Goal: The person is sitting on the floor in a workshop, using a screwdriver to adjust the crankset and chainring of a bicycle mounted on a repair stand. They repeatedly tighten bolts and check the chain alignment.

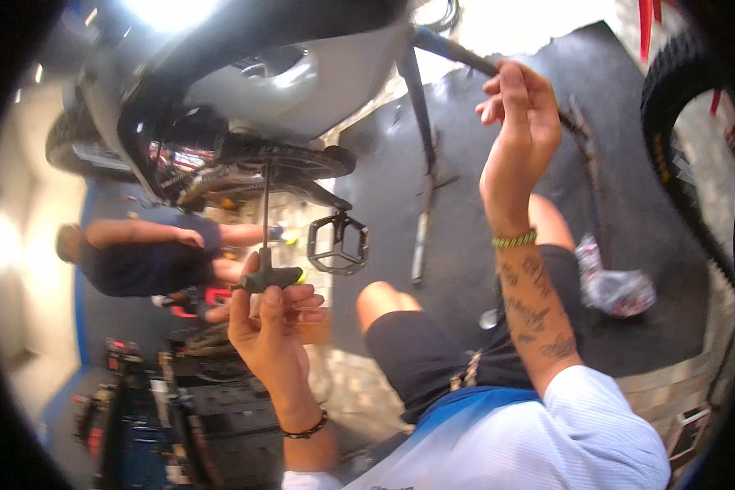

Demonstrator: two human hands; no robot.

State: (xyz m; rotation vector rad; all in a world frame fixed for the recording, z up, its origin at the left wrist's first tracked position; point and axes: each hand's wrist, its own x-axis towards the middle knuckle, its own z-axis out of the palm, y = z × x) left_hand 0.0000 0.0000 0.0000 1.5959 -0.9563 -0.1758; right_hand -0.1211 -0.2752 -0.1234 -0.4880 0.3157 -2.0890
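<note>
The left hand (269, 335) grips a T-handled tool (273, 278) on the near left, its thin shaft pointing away to the underside of a bicycle (139, 114), around the crank arm (322, 193) (whether the tip is seated, I cannot tell). A black pedal (340, 238) sits just right of the shaft. The right hand (518, 135) is raised farther right, fingers loosely curled near a dark tube (457, 51); contact is unclear. The step looks like working a fastener with that tool; I judge the next move calls for a straight shaft, a firmly engaged tip and a steady bicycle.
</note>
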